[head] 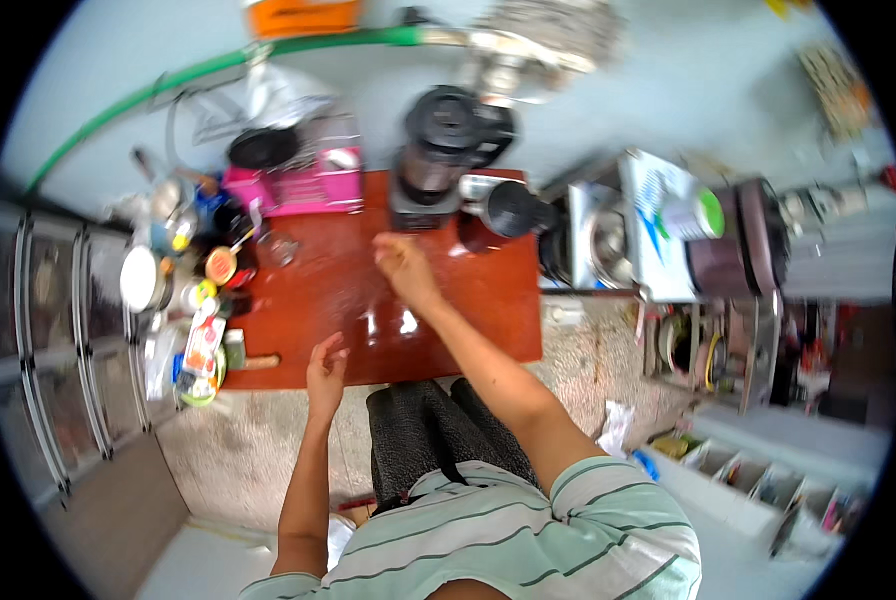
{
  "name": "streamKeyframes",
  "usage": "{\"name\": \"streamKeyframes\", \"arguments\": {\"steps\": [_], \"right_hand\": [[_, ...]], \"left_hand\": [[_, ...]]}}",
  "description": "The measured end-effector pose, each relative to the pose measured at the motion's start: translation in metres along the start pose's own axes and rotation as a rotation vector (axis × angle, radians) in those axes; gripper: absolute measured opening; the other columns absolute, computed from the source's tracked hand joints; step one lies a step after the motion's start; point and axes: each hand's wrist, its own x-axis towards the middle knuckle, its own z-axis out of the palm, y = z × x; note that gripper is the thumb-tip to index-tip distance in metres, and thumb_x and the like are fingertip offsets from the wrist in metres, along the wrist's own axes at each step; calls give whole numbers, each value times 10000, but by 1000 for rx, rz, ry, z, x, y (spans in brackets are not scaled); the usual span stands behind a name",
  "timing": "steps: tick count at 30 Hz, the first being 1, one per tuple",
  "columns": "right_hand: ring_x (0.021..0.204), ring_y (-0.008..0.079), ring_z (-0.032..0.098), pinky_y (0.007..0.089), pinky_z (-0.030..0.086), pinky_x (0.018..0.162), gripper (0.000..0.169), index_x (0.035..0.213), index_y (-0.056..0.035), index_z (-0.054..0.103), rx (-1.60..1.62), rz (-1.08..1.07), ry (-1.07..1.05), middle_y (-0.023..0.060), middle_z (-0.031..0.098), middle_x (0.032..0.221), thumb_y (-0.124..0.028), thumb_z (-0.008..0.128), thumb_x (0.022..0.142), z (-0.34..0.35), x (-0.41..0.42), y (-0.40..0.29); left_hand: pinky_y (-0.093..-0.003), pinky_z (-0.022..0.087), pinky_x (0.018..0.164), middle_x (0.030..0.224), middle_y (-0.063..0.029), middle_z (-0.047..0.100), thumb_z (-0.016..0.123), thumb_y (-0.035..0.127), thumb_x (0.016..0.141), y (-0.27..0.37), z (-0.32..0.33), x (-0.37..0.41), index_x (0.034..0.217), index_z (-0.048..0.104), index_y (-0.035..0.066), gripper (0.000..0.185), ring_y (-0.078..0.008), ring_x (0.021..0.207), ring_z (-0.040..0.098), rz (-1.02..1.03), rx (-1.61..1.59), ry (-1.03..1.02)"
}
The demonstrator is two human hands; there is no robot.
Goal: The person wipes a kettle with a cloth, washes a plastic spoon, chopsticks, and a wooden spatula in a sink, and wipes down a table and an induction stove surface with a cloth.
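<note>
My right hand (408,271) reaches over the red-brown tabletop (343,300), its fingers loosely bent with nothing visible in them. Beyond it stands a blender (429,169) with a black lid and a dark base. To its right is a dark cup (509,210) with a black top. Near the table's front edge, my left hand (327,371) hovers with fingers apart, and I see no object in it. A small clear glass (277,247) sits on the left part of the table.
Jars, bottles and packets crowd the left edge around an orange-lidded jar (221,264); a wooden handle (262,361) juts out there. A pink basket (316,184) stands at the back left. Rightward are a metal pan (611,244), a green-lidded container (692,215) and a dark appliance (733,236).
</note>
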Motion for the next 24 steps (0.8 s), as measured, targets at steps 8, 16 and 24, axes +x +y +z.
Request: {"name": "streamKeyframes", "arguments": {"steps": [8, 16, 24], "right_hand": [[820, 185, 598, 303, 475, 733, 185, 995, -13, 592, -114, 117, 208, 97, 617, 909, -87, 542, 833, -292, -220, -34], [778, 132, 582, 261, 467, 705, 166, 1004, -6, 582, 51, 217, 781, 56, 624, 881, -84, 490, 890, -618, -450, -57], [781, 121, 578, 249, 462, 685, 169, 1006, 5, 580, 64, 62, 1049, 61, 618, 901, -58, 475, 890, -850, -528, -65]], "left_hand": [[-249, 443, 790, 1100, -96, 570, 479, 54, 891, 79, 234, -61, 1166, 507, 10, 279, -135, 918, 556, 98, 148, -409], [-273, 485, 742, 1085, -85, 570, 478, 129, 914, 131, 573, -220, 1158, 507, 19, 270, -170, 893, 595, -151, 12, -945], [-281, 498, 756, 1072, -96, 572, 465, 156, 920, 204, 806, -289, 1186, 470, 26, 296, -196, 894, 606, -109, -20, -1369]]}}
